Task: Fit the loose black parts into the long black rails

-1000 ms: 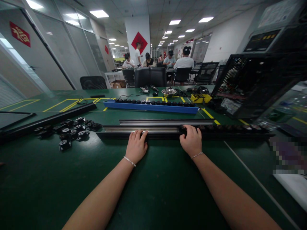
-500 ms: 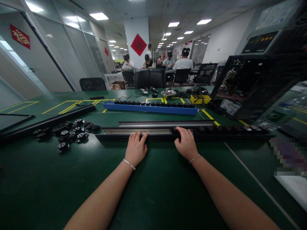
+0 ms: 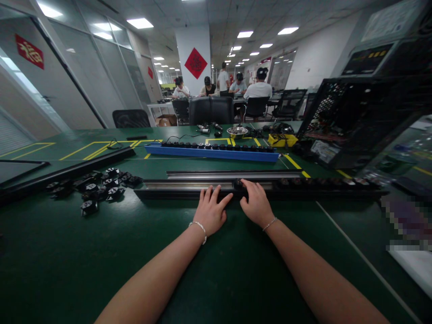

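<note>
A long black rail [image 3: 175,192] with a metallic inner channel lies crosswise before me. Several dark small parts [image 3: 313,182] sit in a row along its right half. My right hand [image 3: 258,204] has its fingertips on a small black part [image 3: 238,184] in the channel, with the thumb low at the rail's front side. My left hand [image 3: 212,210] is open, fingers spread over the rail's front edge, just left of that part. A loose pile of black parts with silvery faces [image 3: 113,192] lies by the rail's left end.
Behind the rail lie a second metallic strip [image 3: 232,174] and a blue tray [image 3: 212,153] holding a row of black parts. A metal bowl [image 3: 237,131], a yellow bin [image 3: 282,139] and an open computer case [image 3: 357,117] stand farther back. People sit at a far table.
My right hand and the small black part have shifted left along the channel. My left hand has moved right, its fingers spreading wider. A person in the background has moved right.
</note>
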Demonstrator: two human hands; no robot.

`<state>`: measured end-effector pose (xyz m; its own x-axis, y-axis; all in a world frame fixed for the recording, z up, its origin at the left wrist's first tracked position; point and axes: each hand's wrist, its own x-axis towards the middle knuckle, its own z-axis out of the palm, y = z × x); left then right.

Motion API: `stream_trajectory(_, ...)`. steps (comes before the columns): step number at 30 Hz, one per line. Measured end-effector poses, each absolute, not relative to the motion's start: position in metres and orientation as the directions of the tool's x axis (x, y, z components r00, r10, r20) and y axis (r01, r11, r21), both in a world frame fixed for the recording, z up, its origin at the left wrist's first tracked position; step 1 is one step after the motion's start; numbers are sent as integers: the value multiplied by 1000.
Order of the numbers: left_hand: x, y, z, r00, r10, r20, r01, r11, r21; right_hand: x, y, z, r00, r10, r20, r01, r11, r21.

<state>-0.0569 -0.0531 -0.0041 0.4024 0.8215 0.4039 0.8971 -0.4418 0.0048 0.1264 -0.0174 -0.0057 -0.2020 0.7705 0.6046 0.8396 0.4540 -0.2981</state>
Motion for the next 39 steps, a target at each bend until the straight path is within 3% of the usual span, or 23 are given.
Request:
stream_trajectory(17, 21, -25, 5, 190, 940, 285, 972, -220, 77, 132, -16, -7, -220, 781, 584, 846, 451, -284)
stream_trajectory(25, 17, -26, 4, 206, 937, 282, 969, -236, 75, 140, -14, -18, -122, 794, 596, 938, 288, -192)
stream_trajectory(39, -18, -26, 9, 228, 919, 321, 969, -247, 21, 142, -14, -13, -144, 817, 559, 951, 271, -150)
